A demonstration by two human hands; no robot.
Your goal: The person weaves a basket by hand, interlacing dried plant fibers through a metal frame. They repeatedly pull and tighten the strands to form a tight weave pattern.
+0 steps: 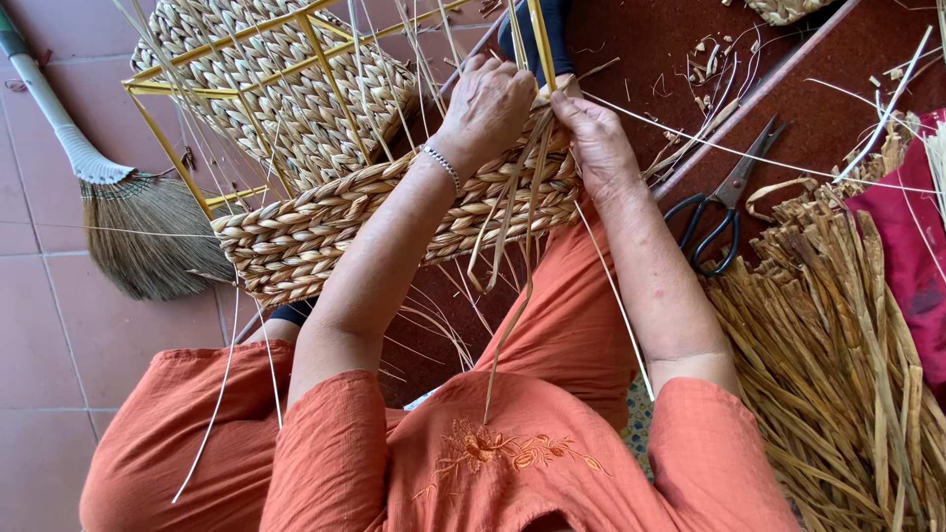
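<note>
Basket (325,212) weaving fills the middle of your view: a half-made woven basket of pale braided straw on a yellow wire frame (296,59), lying tilted across your lap and the tiled floor. Your left hand (488,103) presses down on the top edge of the braided wall, fingers curled over the rim and gripping the weave; a beaded bracelet (443,166) sits at that wrist. Your right hand (596,138) is just beside it, almost touching, fingers pinched on loose straw strands (522,227) at the same edge. Those strands hang down from the rim toward your orange shirt.

Black-handled scissors (719,212) lie on the dark mat to your right, near your right forearm, apart from both hands. Beyond them lies a heap of dried straw (838,365), with a red cloth (907,246) at the far right edge. A broom (128,222) rests on the tiles at your left, well away from the basket's lower corner.
</note>
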